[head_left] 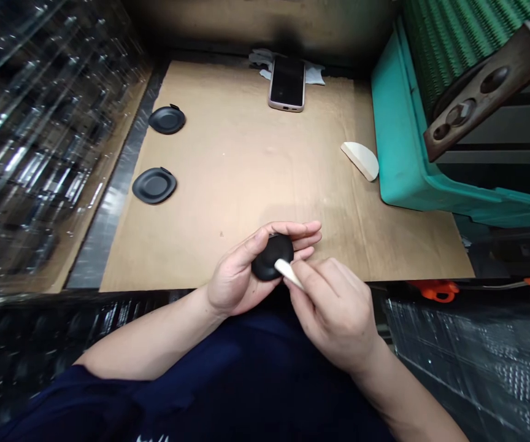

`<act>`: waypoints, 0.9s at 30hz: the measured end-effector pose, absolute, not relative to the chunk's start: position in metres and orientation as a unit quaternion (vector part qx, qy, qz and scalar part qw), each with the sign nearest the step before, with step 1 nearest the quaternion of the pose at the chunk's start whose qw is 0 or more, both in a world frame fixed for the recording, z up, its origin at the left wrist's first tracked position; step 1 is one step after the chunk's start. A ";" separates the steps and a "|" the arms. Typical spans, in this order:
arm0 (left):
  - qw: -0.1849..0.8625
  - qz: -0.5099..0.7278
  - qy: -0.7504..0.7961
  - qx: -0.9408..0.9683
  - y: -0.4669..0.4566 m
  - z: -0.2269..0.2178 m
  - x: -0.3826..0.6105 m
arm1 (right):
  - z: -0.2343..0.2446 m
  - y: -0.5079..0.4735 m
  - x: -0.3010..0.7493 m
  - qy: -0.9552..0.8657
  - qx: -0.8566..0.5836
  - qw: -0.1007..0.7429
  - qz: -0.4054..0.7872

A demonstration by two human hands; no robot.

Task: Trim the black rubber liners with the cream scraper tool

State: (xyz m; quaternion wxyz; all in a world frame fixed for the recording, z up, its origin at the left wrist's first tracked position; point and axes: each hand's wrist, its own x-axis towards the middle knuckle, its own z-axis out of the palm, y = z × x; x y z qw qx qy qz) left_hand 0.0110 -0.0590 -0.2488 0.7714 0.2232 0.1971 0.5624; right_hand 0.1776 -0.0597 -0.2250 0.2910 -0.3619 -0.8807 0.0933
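While I watch from afar through the head camera, my left hand [240,273] cradles a round black disc [272,256], its fingers curled beneath and its thumb across the rim. My right hand [332,313] pinches a small white wedge [287,273] between thumb and fingers, with the wedge's tip touching the disc's face. Both hands are closed on what they hold, low over the near edge of a tan cardboard sheet [228,166] covering the surface. Farther up the sheet, to the left, two flat black lids [167,120] [154,185] lie one above the other, each with a small tab on its rim. A smartphone [287,83] in a pale pink case lies face up at the far edge, its screen dark, on a crumpled white cloth [313,75]. To the right rests a cream half-round piece [360,161], near a teal plastic bin [403,123]. Past the sheet's near edge lies an orange-handled tool [440,290]. Stacked clear plastic trays [39,141] fill the left side.
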 end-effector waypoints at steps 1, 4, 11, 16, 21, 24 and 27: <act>0.776 0.557 0.196 0.223 -0.059 -0.249 0.011 | -0.224 -0.058 0.177 -0.878 -0.373 0.290 0.083; 0.780 0.548 0.205 0.224 -0.060 -0.251 0.011 | -0.219 -0.055 0.175 -0.873 -0.396 0.274 0.072; 0.773 0.550 0.202 0.243 -0.059 -0.248 0.012 | -0.205 -0.061 0.179 -0.874 -0.335 0.224 0.271; 0.776 0.564 0.181 0.216 -0.058 -0.244 0.011 | -0.212 -0.064 0.183 -0.859 -0.352 0.281 0.244; 0.769 0.568 0.192 0.222 -0.060 -0.247 0.012 | -0.221 -0.060 0.177 -0.880 -0.354 0.297 0.108; 0.776 0.559 0.205 0.209 -0.059 -0.247 0.012 | -0.225 -0.052 0.177 -0.880 -0.376 0.288 0.035; 0.768 0.564 0.228 0.198 -0.058 -0.245 0.013 | -0.228 -0.041 0.185 -0.863 -0.418 0.285 -0.007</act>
